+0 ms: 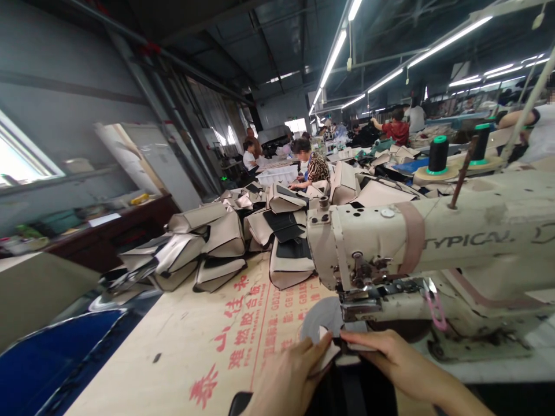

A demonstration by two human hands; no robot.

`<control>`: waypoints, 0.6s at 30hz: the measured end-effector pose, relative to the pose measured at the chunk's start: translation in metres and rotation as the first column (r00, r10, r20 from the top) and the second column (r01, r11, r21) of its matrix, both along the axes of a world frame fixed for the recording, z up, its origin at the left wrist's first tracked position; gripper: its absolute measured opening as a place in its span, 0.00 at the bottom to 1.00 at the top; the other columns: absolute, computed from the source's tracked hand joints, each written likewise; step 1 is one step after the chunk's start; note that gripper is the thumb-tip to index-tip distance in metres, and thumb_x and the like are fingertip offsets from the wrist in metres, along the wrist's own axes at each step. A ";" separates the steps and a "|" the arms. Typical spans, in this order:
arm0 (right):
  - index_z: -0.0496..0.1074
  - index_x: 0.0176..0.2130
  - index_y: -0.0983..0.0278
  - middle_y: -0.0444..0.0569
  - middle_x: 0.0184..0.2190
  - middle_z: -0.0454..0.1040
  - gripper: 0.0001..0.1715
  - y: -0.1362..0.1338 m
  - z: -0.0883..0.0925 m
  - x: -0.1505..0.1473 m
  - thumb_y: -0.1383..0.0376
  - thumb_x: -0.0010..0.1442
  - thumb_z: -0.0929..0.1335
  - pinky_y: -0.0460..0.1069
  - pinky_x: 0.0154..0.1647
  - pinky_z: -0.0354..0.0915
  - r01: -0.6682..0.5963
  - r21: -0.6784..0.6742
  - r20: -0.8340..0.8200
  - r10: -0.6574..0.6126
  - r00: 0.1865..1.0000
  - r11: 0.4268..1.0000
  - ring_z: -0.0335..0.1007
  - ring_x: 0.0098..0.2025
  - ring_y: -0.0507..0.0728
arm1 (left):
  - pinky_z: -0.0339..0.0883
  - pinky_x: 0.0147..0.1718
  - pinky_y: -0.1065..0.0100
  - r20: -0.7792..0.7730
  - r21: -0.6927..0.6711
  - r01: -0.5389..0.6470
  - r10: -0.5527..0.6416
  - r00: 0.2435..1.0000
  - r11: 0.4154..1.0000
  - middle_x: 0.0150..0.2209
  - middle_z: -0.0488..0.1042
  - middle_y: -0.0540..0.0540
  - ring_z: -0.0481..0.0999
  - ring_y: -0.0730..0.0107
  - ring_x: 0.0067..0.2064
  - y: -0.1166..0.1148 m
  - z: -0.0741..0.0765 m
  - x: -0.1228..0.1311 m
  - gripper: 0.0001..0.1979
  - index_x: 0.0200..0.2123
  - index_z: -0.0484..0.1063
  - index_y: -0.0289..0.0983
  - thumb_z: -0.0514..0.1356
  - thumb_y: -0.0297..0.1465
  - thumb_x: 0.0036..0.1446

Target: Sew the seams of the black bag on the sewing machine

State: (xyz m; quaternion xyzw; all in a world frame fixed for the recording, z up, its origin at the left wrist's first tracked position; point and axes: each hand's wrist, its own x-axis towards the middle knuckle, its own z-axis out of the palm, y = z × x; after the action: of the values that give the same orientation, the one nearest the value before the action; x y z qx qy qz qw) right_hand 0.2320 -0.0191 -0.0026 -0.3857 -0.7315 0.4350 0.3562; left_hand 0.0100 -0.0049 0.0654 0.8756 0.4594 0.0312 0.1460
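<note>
A black and beige bag piece (348, 360) is held in front of the sewing machine (373, 237), its edge just under the machine's sewing head. My left hand (299, 364) pinches its left side, thumb and fingers closed on a beige flap. From the right, my right hand (396, 358) grips the opposite edge, with the index finger stretched towards the left fingertips. The lower black part hangs towards me and is partly dark. Pink-handled thread snips (435, 306) rest on the machine arm. A grey disc (318, 320) lies beside the sewing head.
Many beige and black bag pieces (223, 234) are heaped across the plywood table (182, 341). A blue fabric-lined bin (56, 352) stands at lower left. Black thread spools (437, 155) stand behind the machine. Several people work further back, one in a patterned top (318, 167).
</note>
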 end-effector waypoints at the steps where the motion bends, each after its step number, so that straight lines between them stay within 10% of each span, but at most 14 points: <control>1: 0.63 0.54 0.54 0.43 0.52 0.66 0.19 0.000 0.000 0.000 0.64 0.64 0.59 0.56 0.56 0.58 0.002 0.017 0.015 -0.002 1.000 1.000 0.62 0.53 0.57 | 0.67 0.34 0.73 0.076 0.005 0.042 -0.042 0.996 0.999 0.38 0.73 0.47 0.74 0.69 0.37 0.002 0.001 0.002 0.20 0.53 0.64 0.48 0.52 0.30 0.57; 7: 0.64 0.53 0.57 0.47 0.52 0.63 0.18 -0.001 0.007 -0.001 0.64 0.62 0.61 0.51 0.56 0.57 -0.025 0.151 0.157 0.001 0.988 0.988 0.58 0.54 0.55 | 0.68 0.36 0.74 0.366 0.123 0.111 -0.149 0.919 0.986 0.35 0.72 0.48 0.73 0.73 0.37 0.002 -0.008 0.011 0.12 0.43 0.72 0.43 0.53 0.33 0.58; 15: 0.68 0.38 0.64 0.48 0.34 0.70 0.12 -0.002 0.006 -0.007 0.61 0.64 0.59 0.49 0.40 0.63 0.000 0.304 0.267 -0.085 0.960 0.953 0.65 0.38 0.55 | 0.68 0.31 0.75 0.460 0.306 -0.126 -0.030 0.887 0.944 0.28 0.72 0.51 0.73 0.75 0.30 -0.003 -0.020 0.021 0.04 0.35 0.67 0.37 0.57 0.29 0.55; 18: 0.67 0.34 0.64 0.47 0.31 0.69 0.14 0.001 0.002 -0.009 0.60 0.64 0.58 0.49 0.40 0.63 0.017 0.294 0.251 -0.095 0.963 0.956 0.65 0.36 0.54 | 0.67 0.29 0.76 0.428 0.417 -0.023 -0.174 0.887 0.909 0.27 0.73 0.51 0.72 0.76 0.29 0.001 -0.024 0.019 0.05 0.36 0.69 0.38 0.56 0.27 0.56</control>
State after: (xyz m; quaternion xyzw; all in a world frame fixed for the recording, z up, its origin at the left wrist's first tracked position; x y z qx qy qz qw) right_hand 0.2232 -0.0180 -0.0009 -0.4043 -0.8165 0.2582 0.3212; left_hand 0.0294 -0.0040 0.0412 0.8721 0.3600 0.3253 0.0637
